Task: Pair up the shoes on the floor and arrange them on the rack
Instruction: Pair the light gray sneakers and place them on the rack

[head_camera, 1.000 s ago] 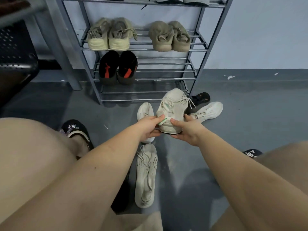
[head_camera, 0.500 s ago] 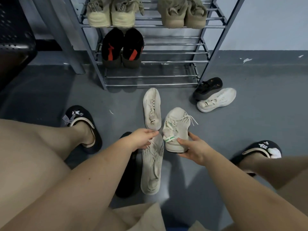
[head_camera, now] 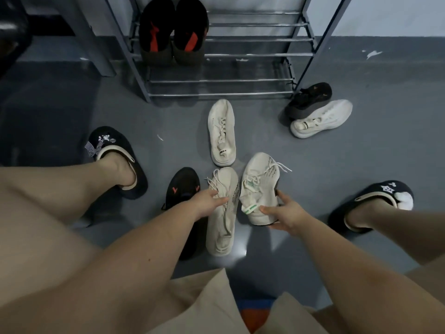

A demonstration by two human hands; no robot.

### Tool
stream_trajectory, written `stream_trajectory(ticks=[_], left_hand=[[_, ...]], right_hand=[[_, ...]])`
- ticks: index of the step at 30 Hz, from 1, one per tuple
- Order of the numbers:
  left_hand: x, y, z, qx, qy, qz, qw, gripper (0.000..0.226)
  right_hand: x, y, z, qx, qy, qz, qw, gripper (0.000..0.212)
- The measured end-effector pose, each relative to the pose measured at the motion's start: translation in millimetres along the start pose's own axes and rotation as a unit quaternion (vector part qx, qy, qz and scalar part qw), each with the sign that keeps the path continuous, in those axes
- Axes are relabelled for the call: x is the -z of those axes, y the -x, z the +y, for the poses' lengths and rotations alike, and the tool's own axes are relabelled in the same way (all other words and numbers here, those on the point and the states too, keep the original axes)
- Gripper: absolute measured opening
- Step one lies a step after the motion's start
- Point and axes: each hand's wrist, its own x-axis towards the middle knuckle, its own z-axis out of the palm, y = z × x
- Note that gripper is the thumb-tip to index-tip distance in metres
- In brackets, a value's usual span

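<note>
Clearly both knit sneakers are light and soft, so they should bend rather than slip. The right hand (head_camera: 285,212) has its grip curled round the heel of the green-tabbed sneaker (head_camera: 261,186), thumb on the collar, fingers under the sole, the shoe just beside its mate. The left hand (head_camera: 208,201) reaches onto the laces of that mate (head_camera: 222,213), which lies flat on the floor (head_camera: 72,97); fingers look loosely bent, and I cannot tell whether they pinch anything. The firm heel counter or the sole is the best hold; the knit upper would likely collapse. The rack (head_camera: 240,55) stands beyond, well apart.
</note>
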Motion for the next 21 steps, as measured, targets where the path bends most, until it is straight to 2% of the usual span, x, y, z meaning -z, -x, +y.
stream_trajectory(ticks=[2, 5, 7, 11, 14, 17, 21], left_hand=[[0, 0, -9, 0.016, -0.03, -0.011, 0.999, 0.071], [0, -2, -20, 0.038, -0.059, -0.029, 0.997, 0.057], [0, -6, -26, 0.072, -0.068, -0.043, 0.994, 0.058], [-6, -13, -34, 0.127, -0.057, -0.058, 0.989, 0.063], [-18, -17, -39, 0.155, -0.028, -0.073, 0.985, 0.063], [-31, -19, -43, 0.183, 0.038, -0.08, 0.979, 0.065], [-42, -22, -46, 0.196, 0.13, -0.067, 0.97, 0.072]], right_hand=[[-4, 0, 7, -0.009, 0.014, -0.008, 1.0, 0.091], [-4, 2, 15, -0.018, 0.046, -0.03, 0.998, 0.089], [-2, 5, 21, -0.017, 0.093, -0.053, 0.994, 0.087], [1, -2, 33, -0.025, 0.189, -0.058, 0.98, 0.103], [3, -19, 46, -0.048, 0.197, -0.058, 0.978, 0.114], [1, -28, 56, -0.085, 0.164, -0.066, 0.981, 0.109], [-4, -29, 62, -0.068, 0.21, -0.068, 0.973, 0.11]])
